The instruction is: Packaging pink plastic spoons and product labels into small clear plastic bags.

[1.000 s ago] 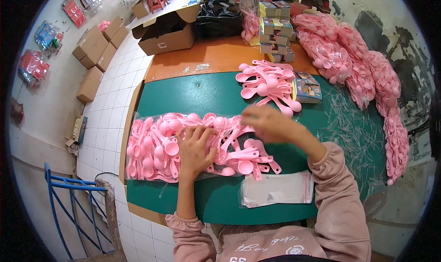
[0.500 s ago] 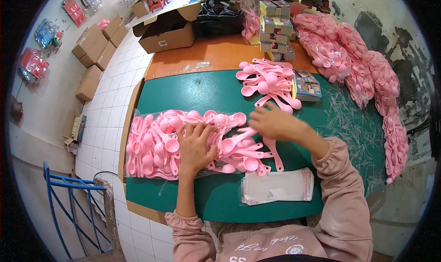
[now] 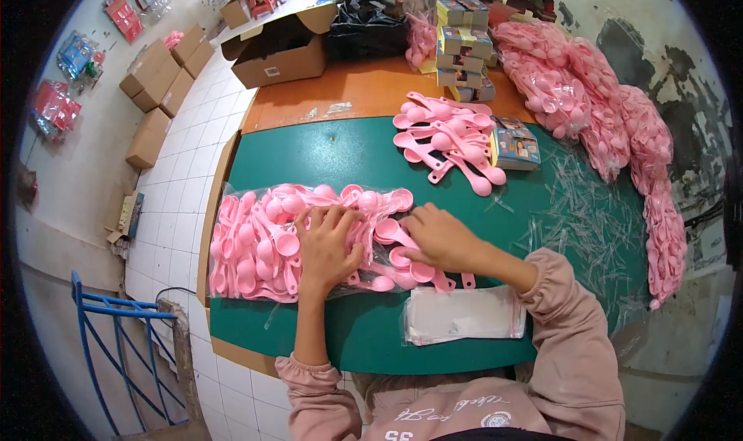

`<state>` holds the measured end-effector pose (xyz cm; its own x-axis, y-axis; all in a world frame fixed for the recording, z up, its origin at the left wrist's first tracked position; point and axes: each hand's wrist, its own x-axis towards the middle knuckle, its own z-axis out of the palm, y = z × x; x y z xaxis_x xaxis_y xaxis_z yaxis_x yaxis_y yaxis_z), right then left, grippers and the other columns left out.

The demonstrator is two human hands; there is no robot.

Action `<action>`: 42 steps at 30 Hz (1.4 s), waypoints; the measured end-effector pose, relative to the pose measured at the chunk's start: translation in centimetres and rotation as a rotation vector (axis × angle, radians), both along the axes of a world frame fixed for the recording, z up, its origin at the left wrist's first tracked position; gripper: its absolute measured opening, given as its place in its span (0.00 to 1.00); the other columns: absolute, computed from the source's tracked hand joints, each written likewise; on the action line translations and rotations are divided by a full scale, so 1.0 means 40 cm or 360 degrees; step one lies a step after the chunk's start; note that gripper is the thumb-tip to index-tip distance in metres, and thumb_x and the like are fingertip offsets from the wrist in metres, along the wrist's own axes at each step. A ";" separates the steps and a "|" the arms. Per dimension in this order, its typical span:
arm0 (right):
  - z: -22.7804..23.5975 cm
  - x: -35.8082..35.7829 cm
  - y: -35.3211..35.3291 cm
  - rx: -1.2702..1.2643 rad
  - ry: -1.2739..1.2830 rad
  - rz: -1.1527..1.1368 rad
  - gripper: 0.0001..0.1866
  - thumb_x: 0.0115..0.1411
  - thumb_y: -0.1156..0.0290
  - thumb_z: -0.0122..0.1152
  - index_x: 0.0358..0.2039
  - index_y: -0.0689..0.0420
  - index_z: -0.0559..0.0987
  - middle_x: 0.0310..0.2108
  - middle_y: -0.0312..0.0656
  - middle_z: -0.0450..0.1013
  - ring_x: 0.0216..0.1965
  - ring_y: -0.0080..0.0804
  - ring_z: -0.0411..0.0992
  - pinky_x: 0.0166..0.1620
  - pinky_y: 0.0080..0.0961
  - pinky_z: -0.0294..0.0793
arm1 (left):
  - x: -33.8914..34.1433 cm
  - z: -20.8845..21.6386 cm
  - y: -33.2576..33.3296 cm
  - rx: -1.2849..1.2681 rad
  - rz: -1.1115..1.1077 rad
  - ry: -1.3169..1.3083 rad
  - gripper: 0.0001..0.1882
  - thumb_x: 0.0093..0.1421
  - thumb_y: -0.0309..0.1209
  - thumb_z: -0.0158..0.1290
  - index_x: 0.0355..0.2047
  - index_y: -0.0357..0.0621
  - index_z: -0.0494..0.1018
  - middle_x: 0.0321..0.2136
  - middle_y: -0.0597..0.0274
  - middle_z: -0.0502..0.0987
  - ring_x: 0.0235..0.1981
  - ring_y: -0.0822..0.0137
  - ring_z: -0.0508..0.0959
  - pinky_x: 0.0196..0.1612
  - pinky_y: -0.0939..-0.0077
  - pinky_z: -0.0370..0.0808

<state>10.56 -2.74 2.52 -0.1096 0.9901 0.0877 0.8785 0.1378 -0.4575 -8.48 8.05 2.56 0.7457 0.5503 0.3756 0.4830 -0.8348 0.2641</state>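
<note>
On the green desk (image 3: 364,151), the left hand (image 3: 329,244) lies flat, fingers spread, pressing on a clear plastic bag of pink plastic spoons (image 3: 259,244) at the near left. The right hand (image 3: 437,236) rests just beside it, fingers curled on loose pink spoons (image 3: 402,267); whether it grips one, I cannot tell. A stack of clear empty bags (image 3: 464,315) lies nearer.
</note>
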 end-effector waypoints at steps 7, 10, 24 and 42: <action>0.019 0.048 0.035 -0.0470 0.0458 0.0190 0.11 0.47 0.68 0.52 0.26 0.65 0.71 0.25 0.55 0.69 0.29 0.51 0.69 0.33 0.41 0.66 | -0.001 -0.009 0.002 -0.0007 -0.0012 -0.0023 0.18 0.38 0.33 0.50 0.34 0.50 0.71 0.34 0.65 0.69 0.42 0.64 0.66 0.52 0.58 0.51; 0.062 0.149 0.055 -0.0235 0.0259 0.0044 0.09 0.49 0.72 0.48 0.28 0.64 0.71 0.27 0.52 0.69 0.31 0.45 0.68 0.35 0.37 0.66 | 0.001 0.003 -0.002 0.0017 0.0010 0.0016 0.18 0.39 0.33 0.50 0.34 0.50 0.71 0.34 0.65 0.69 0.42 0.64 0.66 0.52 0.58 0.51; 0.010 -0.005 -0.038 -0.0176 -0.0320 0.0078 0.13 0.48 0.69 0.53 0.34 0.61 0.69 0.30 0.46 0.65 0.35 0.43 0.66 0.38 0.39 0.64 | -0.005 -0.005 0.001 0.0015 0.0007 0.0008 0.18 0.38 0.33 0.50 0.34 0.50 0.71 0.34 0.66 0.70 0.42 0.64 0.66 0.53 0.59 0.51; -0.030 -0.056 -0.133 0.0077 -0.0518 -0.0188 0.24 0.46 0.68 0.54 0.44 0.66 0.67 0.33 0.47 0.64 0.37 0.41 0.64 0.34 0.32 0.65 | 0.007 0.004 -0.004 0.0016 0.0008 0.0016 0.18 0.37 0.33 0.50 0.33 0.50 0.71 0.34 0.66 0.70 0.42 0.64 0.66 0.53 0.59 0.51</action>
<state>8.32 -8.07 1.34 -0.0246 0.9932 0.1139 0.9884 0.0412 -0.1462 -8.18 7.89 2.71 0.7467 0.5504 0.3735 0.4899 -0.8349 0.2509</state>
